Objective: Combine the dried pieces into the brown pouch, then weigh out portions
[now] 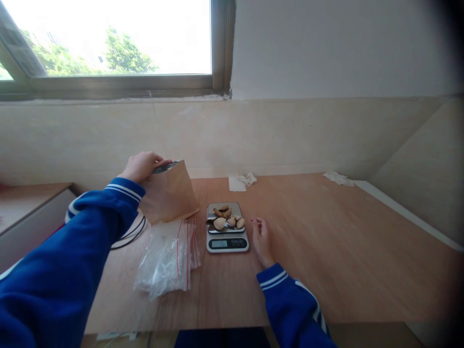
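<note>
My left hand (142, 164) is at the mouth of a standing brown paper bag (170, 191) with a silvery lining. Some of its fingers are hidden by the bag's rim, so their grip does not show. A white digital kitchen scale (228, 244) stands to the right of the bag, its display lit but too small to read surely. Several brown, shell-like nuts (219, 223) lie on its metal plate. Beside the scale, my right hand (261, 237) rests on the table with curled fingers and nothing visible in them.
Clear zip bags with red seal lines (166, 263) lie in front of the paper bag. A black cable (136, 237) runs at their left. Crumpled white tissue (248, 179) and a white card (236, 184) are near the wall; another tissue (339, 178) lies farther right on the wooden table (326, 251).
</note>
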Demonstrator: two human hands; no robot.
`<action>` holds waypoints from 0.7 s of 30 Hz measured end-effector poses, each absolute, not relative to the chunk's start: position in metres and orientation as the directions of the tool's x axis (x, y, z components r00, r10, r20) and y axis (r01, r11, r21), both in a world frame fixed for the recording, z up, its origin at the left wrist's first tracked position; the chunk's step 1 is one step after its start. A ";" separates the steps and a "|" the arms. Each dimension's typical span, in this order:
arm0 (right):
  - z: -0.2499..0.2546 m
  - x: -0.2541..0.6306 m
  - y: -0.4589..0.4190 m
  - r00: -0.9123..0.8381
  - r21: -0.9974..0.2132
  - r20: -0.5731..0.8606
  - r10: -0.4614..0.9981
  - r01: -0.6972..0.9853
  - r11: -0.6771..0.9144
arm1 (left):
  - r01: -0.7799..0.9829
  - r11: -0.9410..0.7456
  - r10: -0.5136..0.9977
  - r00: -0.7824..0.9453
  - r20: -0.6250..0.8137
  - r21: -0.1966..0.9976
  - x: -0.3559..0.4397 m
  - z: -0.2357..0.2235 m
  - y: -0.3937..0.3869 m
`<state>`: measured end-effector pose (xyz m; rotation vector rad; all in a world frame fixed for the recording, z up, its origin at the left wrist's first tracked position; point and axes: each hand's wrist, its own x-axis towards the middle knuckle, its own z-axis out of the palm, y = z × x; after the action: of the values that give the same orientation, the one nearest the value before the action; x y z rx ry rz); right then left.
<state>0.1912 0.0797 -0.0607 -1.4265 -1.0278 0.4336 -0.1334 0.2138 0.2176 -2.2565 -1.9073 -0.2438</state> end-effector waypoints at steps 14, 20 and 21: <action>-0.062 0.191 0.079 0.537 -0.932 0.318 0.781 0.327 0.154 | 0.785 -0.528 0.511 0.598 0.617 -0.324 -0.124 0.170 0.133; -0.067 0.192 0.081 0.538 -0.933 0.313 0.783 0.329 0.147 | 0.753 -0.645 0.697 0.649 0.304 -0.128 -0.099 0.124 0.083; -0.067 0.192 0.081 0.538 -0.933 0.313 0.783 0.329 0.147 | 0.775 -0.630 0.742 0.616 0.265 -0.040 -0.097 0.115 0.075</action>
<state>0.1919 0.0807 -0.0668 -1.4444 -1.0230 0.4263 -0.0969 0.0749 0.1152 -2.6869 -1.2699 -0.3360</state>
